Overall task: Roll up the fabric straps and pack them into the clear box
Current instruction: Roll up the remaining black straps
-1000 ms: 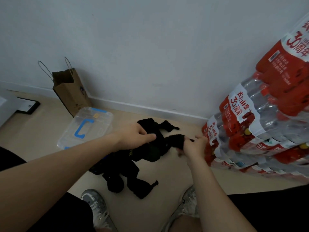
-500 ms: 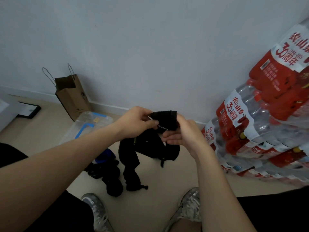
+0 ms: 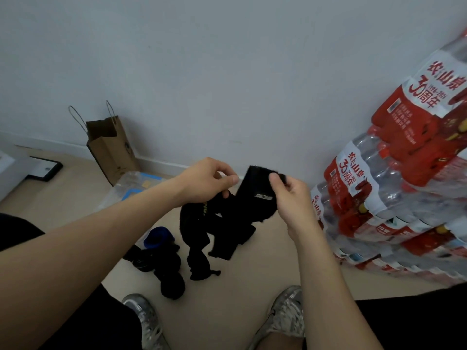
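Note:
A black fabric strap [image 3: 249, 198] with a small white label hangs in the air between my hands. My right hand [image 3: 290, 200] pinches its upper end. My left hand [image 3: 204, 183] grips the bunched part of the black straps [image 3: 199, 223] that droop toward the floor. More black straps and rolls [image 3: 164, 266] lie on the floor below, with a blue one [image 3: 158, 237] among them. The clear box [image 3: 134, 183] with a blue-handled lid sits behind my left forearm, mostly hidden.
A brown paper bag [image 3: 111, 150] stands against the wall at the left. Stacked packs of water bottles [image 3: 394, 198] with red labels fill the right side. My two grey shoes [image 3: 285, 311] are at the bottom. A dark framed item [image 3: 44, 169] lies far left.
I lifted the straps from the floor and drew my hands apart, so the labelled strap now hangs stretched between them. The camera tilted slightly.

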Demonstrator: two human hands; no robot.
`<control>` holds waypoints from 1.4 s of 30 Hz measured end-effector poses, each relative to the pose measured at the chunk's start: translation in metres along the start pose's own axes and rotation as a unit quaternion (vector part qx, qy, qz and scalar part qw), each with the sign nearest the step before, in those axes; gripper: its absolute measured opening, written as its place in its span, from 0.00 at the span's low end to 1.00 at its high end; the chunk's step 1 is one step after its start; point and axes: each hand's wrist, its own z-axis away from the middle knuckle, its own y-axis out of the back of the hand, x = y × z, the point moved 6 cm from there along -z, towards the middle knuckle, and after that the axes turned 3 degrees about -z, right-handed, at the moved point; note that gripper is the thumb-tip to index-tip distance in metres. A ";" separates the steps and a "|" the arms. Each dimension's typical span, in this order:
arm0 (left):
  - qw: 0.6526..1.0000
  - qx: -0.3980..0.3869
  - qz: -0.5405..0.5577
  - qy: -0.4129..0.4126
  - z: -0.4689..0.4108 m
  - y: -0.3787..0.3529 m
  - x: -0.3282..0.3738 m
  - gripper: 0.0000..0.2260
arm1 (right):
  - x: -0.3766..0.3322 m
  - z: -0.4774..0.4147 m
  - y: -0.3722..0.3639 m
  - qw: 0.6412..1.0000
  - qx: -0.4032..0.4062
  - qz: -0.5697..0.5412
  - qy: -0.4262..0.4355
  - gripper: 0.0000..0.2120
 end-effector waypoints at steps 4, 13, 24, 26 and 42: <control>0.991 0.046 -0.118 0.052 0.000 0.009 -0.013 0.08 | 0.017 -0.002 0.022 0.980 0.142 0.139 0.030 0.07; 0.924 -0.153 -0.323 0.138 0.006 -0.023 -0.063 0.28 | 0.145 -0.004 -0.001 0.952 0.073 0.250 -0.163 0.30; 0.926 -0.224 -0.301 0.045 -0.019 -0.053 -0.096 0.13 | 0.205 -0.032 -0.065 0.873 -0.041 0.479 -0.085 0.35; 0.924 -0.233 -0.300 0.040 -0.025 -0.056 -0.101 0.13 | 0.214 -0.040 -0.091 0.875 -0.139 0.460 -0.053 0.33; 0.923 -0.164 -0.332 0.107 -0.054 -0.015 -0.076 0.15 | 0.105 -0.061 -0.097 0.966 -0.074 0.241 0.048 0.17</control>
